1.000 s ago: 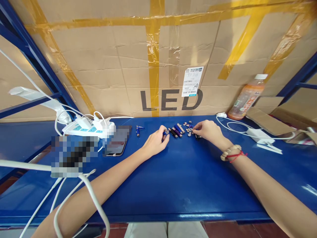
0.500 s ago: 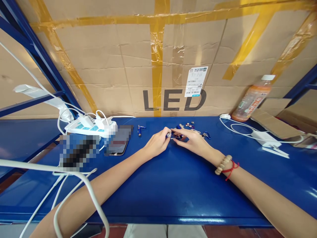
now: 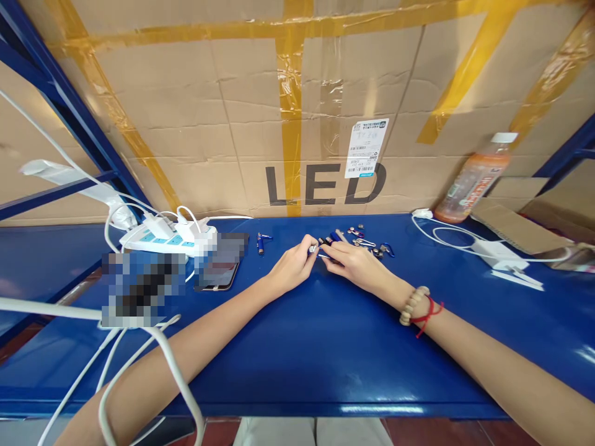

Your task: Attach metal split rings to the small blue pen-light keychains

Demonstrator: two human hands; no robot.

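Observation:
My left hand (image 3: 292, 267) is closed in a pinch around a small blue cylinder with a silver end (image 3: 312, 249), mostly covered by the fingers. Facing it, my right hand (image 3: 354, 265) has its thumb and fingers pinched close to that cylinder. A thin silvery edge shows at those right fingertips, too small to name. Just behind the right hand lie several short blue tubes (image 3: 335, 236), small round metal pieces (image 3: 357, 231), a silver clip (image 3: 367, 243) and a blue carabiner (image 3: 389, 250). A small blue penlight-like piece (image 3: 261, 245) stands apart, left of my left hand.
A phone (image 3: 223, 275) and a white power strip (image 3: 139, 238) with plugs are at left. Thick white cables (image 3: 171, 359) cross over my left forearm. At right are a charger (image 3: 499, 259), an orange drink bottle (image 3: 474, 179) and open cardboard (image 3: 515, 226). A large carton (image 3: 251, 124) stands behind.
My right hand has shifted slightly left, with its fingers drawn closer together over the left fingertips. More of the small parts behind it now show. The view has moved slightly.

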